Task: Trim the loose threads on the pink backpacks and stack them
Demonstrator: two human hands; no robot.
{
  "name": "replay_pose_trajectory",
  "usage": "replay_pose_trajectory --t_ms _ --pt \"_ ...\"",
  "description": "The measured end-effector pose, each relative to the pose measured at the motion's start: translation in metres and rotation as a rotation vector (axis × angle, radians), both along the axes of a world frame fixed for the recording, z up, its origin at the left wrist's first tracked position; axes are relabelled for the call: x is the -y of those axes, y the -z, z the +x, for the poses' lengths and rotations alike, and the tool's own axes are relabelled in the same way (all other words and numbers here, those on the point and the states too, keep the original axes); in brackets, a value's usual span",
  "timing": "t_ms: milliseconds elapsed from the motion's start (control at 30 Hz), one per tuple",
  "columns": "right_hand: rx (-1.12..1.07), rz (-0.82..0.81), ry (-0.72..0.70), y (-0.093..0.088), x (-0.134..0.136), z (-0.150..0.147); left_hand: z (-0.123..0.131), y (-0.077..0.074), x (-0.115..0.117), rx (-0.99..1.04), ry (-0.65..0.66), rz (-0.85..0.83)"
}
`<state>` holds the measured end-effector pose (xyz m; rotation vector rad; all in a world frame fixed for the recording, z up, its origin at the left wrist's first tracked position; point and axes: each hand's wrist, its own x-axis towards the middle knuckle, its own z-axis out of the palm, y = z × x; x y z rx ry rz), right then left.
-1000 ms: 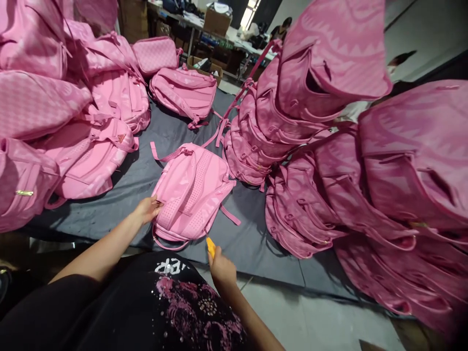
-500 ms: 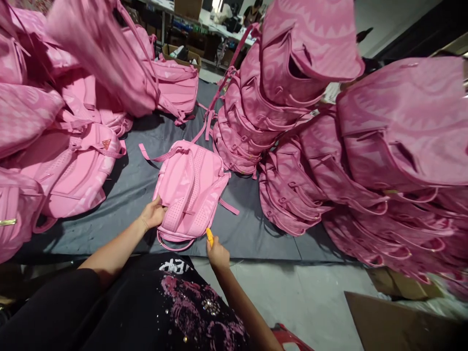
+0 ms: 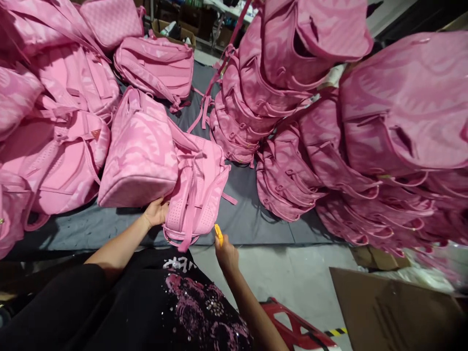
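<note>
A pink backpack (image 3: 199,190) lies strap side up on a dark grey mat (image 3: 248,219), its bottom edge toward me. My left hand (image 3: 156,212) rests on its lower left corner, fingers curled against the perforated back panel. A second pink backpack (image 3: 141,151) lies across its upper left part, overlapping it. My right hand (image 3: 225,252) is closed around a small yellow tool (image 3: 218,233), whose tip points at the lower right edge of the flat backpack.
Tall stacks of pink backpacks (image 3: 278,78) rise on the right and centre. More pink backpacks (image 3: 58,136) pile up on the left and at the back (image 3: 155,68). Brown cardboard (image 3: 387,307) and a red object (image 3: 296,326) lie on the concrete floor.
A second pink backpack has dropped from the left pile onto the flat backpack's upper left. My hands stayed at the bag's bottom edge. The view shifted slightly.
</note>
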<state>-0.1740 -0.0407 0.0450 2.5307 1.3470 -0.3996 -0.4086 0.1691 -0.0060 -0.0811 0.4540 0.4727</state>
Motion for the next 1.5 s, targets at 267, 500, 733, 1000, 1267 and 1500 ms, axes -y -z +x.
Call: replay_pose_trajectory --t_ms 267,500,733,1000,1267,1500 --pt "-0.133 0.064 0.067 -0.006 0.004 0.0 -0.007 -0.012 -0.025 -0.218 0.014 0.044" --pt "-0.241 0.079 0.151 -0.015 0.006 0.003 0.015 -0.03 -0.028 -0.339 0.005 0.069" --pt "-0.269 0.002 0.304 -0.046 0.064 -0.013 0.051 -0.043 -0.012 -0.192 -0.052 0.059" --pt "-0.284 -0.199 0.211 -0.051 0.063 -0.054 0.078 -0.03 0.0 -0.117 0.119 0.001" --pt "-0.306 -0.149 0.168 -0.074 0.059 -0.063 0.073 -0.044 0.01 -0.162 0.22 0.178" --pt "-0.234 -0.189 0.094 -0.07 0.045 -0.035 0.043 -0.061 0.082 -0.897 0.035 0.969"
